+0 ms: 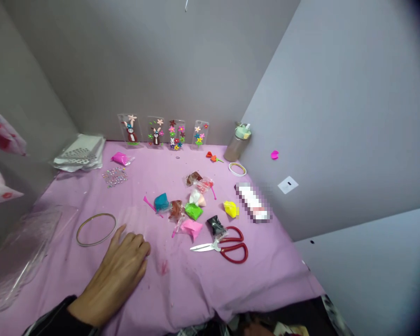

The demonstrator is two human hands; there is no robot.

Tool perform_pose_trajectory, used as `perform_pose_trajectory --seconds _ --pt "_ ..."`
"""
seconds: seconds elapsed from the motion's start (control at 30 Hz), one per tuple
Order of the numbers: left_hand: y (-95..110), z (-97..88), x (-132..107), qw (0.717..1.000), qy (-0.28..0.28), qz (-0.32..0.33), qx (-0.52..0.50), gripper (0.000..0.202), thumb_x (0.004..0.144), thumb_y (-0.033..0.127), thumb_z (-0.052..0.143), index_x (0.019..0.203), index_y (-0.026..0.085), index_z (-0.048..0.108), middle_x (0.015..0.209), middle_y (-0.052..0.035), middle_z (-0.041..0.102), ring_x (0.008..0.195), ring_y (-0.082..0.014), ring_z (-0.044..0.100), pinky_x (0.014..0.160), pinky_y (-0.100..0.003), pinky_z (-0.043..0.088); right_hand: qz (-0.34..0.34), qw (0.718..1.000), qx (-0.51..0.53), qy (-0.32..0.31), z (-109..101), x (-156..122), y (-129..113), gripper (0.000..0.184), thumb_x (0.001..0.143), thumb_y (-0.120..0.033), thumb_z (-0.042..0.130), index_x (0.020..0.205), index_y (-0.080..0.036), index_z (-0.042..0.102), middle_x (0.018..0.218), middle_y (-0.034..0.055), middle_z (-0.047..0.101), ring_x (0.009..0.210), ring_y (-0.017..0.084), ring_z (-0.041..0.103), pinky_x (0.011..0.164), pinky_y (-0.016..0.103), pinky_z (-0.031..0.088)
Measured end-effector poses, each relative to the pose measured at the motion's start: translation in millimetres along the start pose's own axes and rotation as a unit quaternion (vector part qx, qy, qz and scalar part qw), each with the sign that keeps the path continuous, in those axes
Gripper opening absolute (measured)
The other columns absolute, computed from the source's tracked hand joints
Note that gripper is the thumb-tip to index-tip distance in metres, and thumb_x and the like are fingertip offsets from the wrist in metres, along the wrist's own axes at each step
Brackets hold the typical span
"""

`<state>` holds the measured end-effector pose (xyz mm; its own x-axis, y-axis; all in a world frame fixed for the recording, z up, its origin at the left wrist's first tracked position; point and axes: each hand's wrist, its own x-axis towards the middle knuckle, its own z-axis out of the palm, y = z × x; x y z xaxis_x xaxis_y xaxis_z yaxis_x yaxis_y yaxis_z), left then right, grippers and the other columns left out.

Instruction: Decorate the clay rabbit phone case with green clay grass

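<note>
My left hand (121, 266) rests palm down on the pink tablecloth (182, 289), its fingers curled onto a clear phone case (133, 219) that is hard to make out. A thin metal ring (96, 228) lies just left of the fingers. Small bags of coloured clay lie to the right: teal (161, 202), green (193, 211), pink (192, 228), yellow (231, 208), black (216, 226). Red-handled scissors (224, 246) lie beside them. My right hand is out of view.
Several decorated clear phone cases (163, 132) lean on the back wall. A capped bottle (238, 142) stands in the corner by a roll of tape (237, 168). Stacked trays (80, 152), rhinestone stickers (115, 176) and clear plastic packaging (17, 252) lie on the left.
</note>
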<state>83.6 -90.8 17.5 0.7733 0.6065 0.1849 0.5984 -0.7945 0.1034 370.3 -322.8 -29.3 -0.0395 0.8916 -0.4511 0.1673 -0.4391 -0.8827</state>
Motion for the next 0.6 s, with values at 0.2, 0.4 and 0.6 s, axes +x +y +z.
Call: perform_pose_trajectory --seconds 0.2,0.4,0.6 --pt "-1.2 -0.2 12.8 0.998 -0.024 0.038 0.033 0.026 0.088 0.005 0.047 0.075 0.022 0.062 0.076 -0.0028 0.06 0.078 -0.0252 0.059 0.117 -0.062 0.024 -0.09 0.981 -0.168 -0.033 21.0 2.2 -52.3 0.024 0.091 -0.039 0.064 0.074 -0.023 0.067 0.069 0.0009 0.061 0.064 0.015 0.055 0.061 0.024 0.04" --pt "1.6 -6.6 3.4 0.999 -0.009 0.024 -0.047 0.025 0.094 0.013 0.048 0.075 0.023 0.06 0.077 -0.0019 0.062 0.08 -0.0231 0.062 0.116 -0.059 0.029 -0.325 0.849 -0.414 0.042 64.0 50.1 -92.3 0.025 0.104 -0.043 0.052 0.107 -0.02 0.064 0.095 0.0051 0.067 0.082 0.017 0.06 0.066 0.026 0.042" --pt "12.7 -8.9 -23.5 0.976 0.021 0.025 -0.215 0.011 0.095 0.022 0.053 0.089 0.029 0.06 0.083 0.0042 0.068 0.08 -0.0199 0.066 0.118 -0.049 0.028 -0.39 0.769 -0.505 0.042 81.6 76.2 -69.4 0.021 0.105 -0.017 0.046 0.088 -0.017 0.06 0.082 0.0056 0.063 0.075 0.019 0.052 0.06 0.028 0.036"
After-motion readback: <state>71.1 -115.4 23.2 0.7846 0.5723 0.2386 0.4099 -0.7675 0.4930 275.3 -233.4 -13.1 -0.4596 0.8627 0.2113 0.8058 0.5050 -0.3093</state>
